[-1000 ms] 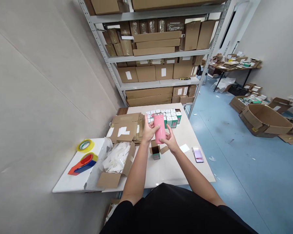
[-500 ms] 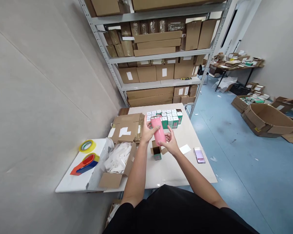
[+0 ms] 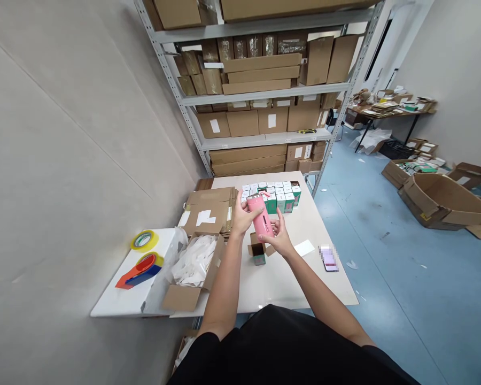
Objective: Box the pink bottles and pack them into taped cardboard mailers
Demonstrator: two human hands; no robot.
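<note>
A pink tumbler (image 3: 260, 216) with a metallic rim is held tilted above the table, dark lettering showing on its side. My left hand (image 3: 243, 215) grips its upper part, thumb across the front. Round its lower end are the fingers of my right hand (image 3: 279, 235). Just below the tumbler stands a small green box (image 3: 258, 258) with its brown flaps open. Behind my hands, several white-topped green boxes (image 3: 280, 200) stand in rows. A white sheet of paper (image 3: 304, 247) lies to the right of my right hand.
Flattened cartons (image 3: 208, 209) and a box of white packing material (image 3: 196, 259) stand on the left. Tape rolls (image 3: 144, 240) lie beyond them. A phone (image 3: 329, 259) rests near the table's right edge. Shelving (image 3: 264, 139) with cartons rises behind; open cartons (image 3: 441, 200) sit on the floor.
The tumbler has turned in my hands, so dark lettering now faces me. Both hands keep their hold. The view has shifted slightly.
</note>
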